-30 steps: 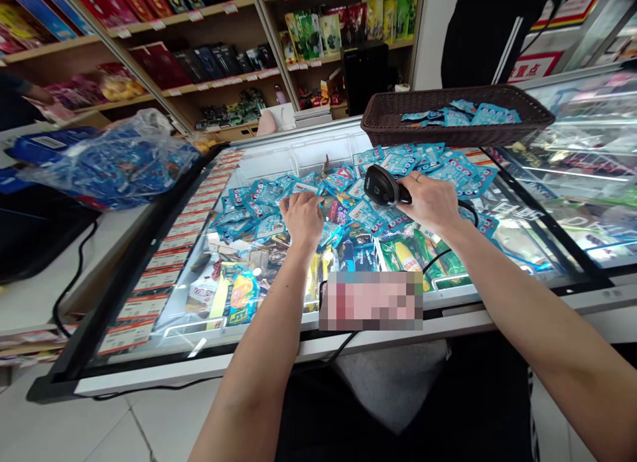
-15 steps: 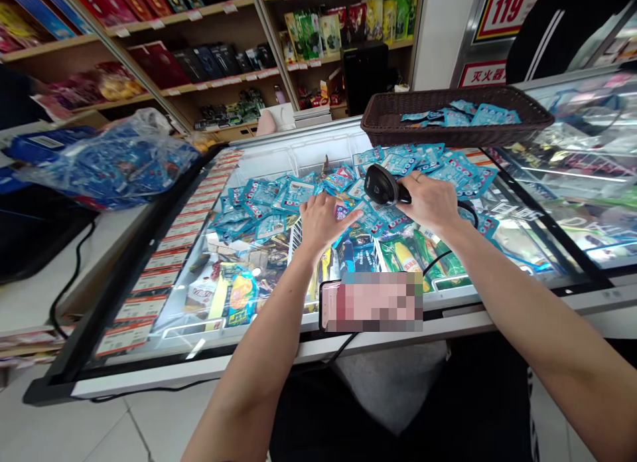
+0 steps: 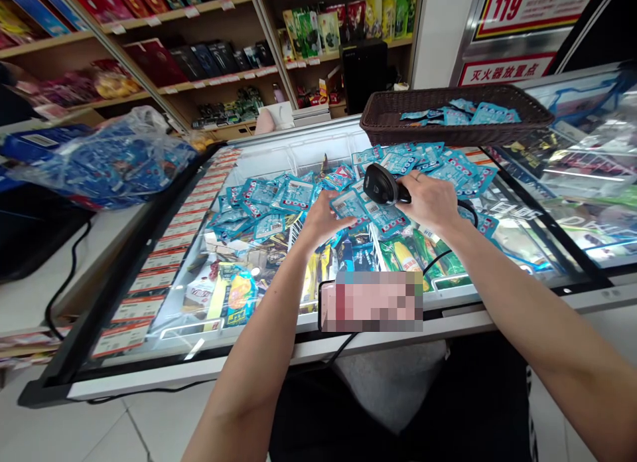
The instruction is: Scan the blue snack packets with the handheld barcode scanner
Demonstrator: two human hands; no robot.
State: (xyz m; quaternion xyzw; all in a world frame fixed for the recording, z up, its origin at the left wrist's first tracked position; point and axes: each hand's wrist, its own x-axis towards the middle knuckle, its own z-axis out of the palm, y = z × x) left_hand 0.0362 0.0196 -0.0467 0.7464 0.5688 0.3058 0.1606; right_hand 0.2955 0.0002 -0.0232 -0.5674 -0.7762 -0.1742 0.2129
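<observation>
In my right hand [image 3: 428,198] is a black barcode scanner [image 3: 381,184], its head pointing left above the packets. My left hand [image 3: 320,220] is closed on the left edge of a small blue packet [image 3: 351,208], with the thumb along its lower side. That packet lies just below and left of the scanner head. Around both hands, many similar blue packets [image 3: 297,194] are spread over the glass top of a chest freezer [image 3: 199,283]. The scanner's cord [image 3: 438,256] runs from under my right hand toward the front edge.
A brown woven basket [image 3: 368,127] holding more blue packets stands at the back right. A phone [image 3: 326,306] with a blurred screen lies at the front edge. On the left is a clear plastic bag [image 3: 124,163] of blue goods. Stocked shelves [image 3: 223,77] stand behind; a person's dark clothing [image 3: 592,30] shows upper right.
My left hand has shifted slightly right and closed on a blue packet, which now shows flat beneath the scanner. My right hand and the scanner stay in place. The person at upper right moved right.
</observation>
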